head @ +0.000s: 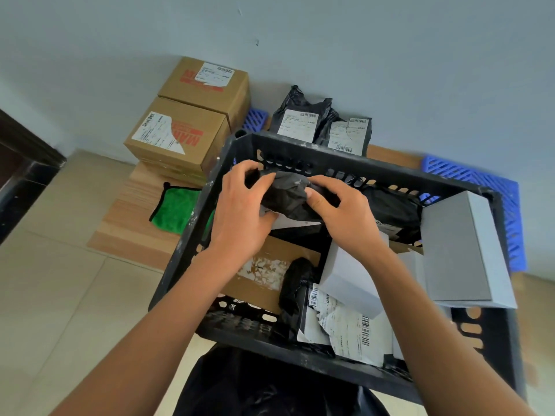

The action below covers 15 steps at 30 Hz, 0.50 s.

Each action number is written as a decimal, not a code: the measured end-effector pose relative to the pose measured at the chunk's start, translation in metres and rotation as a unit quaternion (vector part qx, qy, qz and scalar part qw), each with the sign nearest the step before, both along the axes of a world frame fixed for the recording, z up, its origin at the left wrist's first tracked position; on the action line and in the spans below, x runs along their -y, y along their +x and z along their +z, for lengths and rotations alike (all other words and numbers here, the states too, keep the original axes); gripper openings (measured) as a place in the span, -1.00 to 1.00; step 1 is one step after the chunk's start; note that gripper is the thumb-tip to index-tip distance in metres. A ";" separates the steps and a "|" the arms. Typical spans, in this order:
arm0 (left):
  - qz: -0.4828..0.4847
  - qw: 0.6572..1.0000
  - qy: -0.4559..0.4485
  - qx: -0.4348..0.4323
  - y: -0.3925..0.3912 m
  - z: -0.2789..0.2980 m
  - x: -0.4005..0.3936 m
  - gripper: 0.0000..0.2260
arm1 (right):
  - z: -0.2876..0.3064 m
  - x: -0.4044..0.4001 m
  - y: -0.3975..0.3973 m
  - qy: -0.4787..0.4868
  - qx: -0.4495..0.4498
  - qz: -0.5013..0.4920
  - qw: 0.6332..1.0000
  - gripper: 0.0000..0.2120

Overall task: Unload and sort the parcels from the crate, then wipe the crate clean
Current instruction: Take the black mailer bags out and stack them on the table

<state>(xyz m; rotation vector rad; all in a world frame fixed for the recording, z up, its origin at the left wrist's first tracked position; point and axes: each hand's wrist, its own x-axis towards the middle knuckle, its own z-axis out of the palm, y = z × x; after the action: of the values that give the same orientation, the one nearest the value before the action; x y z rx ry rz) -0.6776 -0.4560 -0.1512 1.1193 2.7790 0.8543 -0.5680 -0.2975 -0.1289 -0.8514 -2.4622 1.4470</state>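
A black plastic crate (192, 232) fills the middle of the view. Above its far half, my left hand (240, 211) and my right hand (342, 214) both grip a crumpled black poly-bag parcel (288, 193). Inside the crate lie a brown cardboard box (270, 274), a grey box (459, 253), a second grey box (351, 280), and black bags with white barcode labels (348, 328). A green cloth (175, 210) lies left of the crate.
Two brown labelled boxes (180, 136) are stacked against the wall at the back left. Two black labelled bags (303, 121) lean on the wall behind the crate. A blue plastic pallet (474, 175) shows at the right. A wooden board (132, 232) lies under the cloth.
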 end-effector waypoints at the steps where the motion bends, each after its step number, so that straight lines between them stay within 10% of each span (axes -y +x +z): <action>1: -0.006 1.000 0.012 0.007 0.000 0.003 0.000 -0.43 | 0.003 0.000 0.002 -0.002 -0.005 -0.006 1.000 -0.81; 15: 0.006 0.962 0.183 0.203 0.020 0.058 -0.002 -0.75 | 0.031 -0.007 0.050 -0.077 -0.191 -0.120 0.971 -0.50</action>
<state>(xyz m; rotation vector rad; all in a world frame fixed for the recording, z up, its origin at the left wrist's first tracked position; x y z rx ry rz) -0.6578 -0.4539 -0.0935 0.8357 2.3501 1.4570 -0.5176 -0.2907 -0.0980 -0.7781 -1.9185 1.5569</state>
